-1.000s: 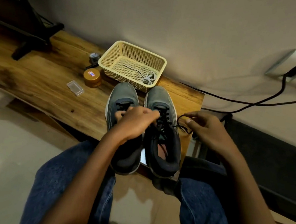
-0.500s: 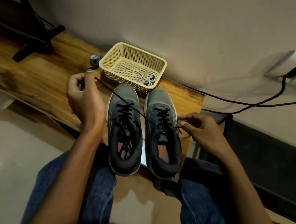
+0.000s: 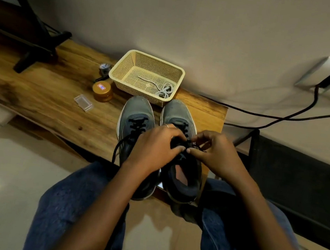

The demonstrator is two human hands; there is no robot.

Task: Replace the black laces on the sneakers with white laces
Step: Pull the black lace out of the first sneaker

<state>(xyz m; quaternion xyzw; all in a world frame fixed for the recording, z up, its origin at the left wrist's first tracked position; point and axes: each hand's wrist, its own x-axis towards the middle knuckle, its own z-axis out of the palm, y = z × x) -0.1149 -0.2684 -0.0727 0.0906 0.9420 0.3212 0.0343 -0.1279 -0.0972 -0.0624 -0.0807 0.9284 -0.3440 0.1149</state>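
Note:
Two grey sneakers stand side by side at the near edge of the wooden bench, toes toward the wall: the left sneaker (image 3: pixel 136 111) and the right sneaker (image 3: pixel 178 112). Both carry black laces. My left hand (image 3: pixel 156 144) and my right hand (image 3: pixel 216 152) meet over the right sneaker's lacing, fingers curled and pinching its black lace (image 3: pixel 180 142). A loose black lace end (image 3: pixel 116 150) hangs down beside the left sneaker. White laces (image 3: pixel 163 90) lie coiled in the cream basket (image 3: pixel 123 65) behind the sneakers.
On the wooden bench (image 3: pixel 41 95) sit an amber jar (image 3: pixel 102 91), a small clear plastic box (image 3: pixel 83 102) and a small grey object (image 3: pixel 105 67). A black stand foot (image 3: pixel 37 50) is at far left. Black cables (image 3: pixel 283 117) run from a wall socket at right.
My left hand, raised out to the left pulling a taut black lace, has come back down onto the right sneaker's lacing. The pulled lace end now hangs loose beside the left sneaker.

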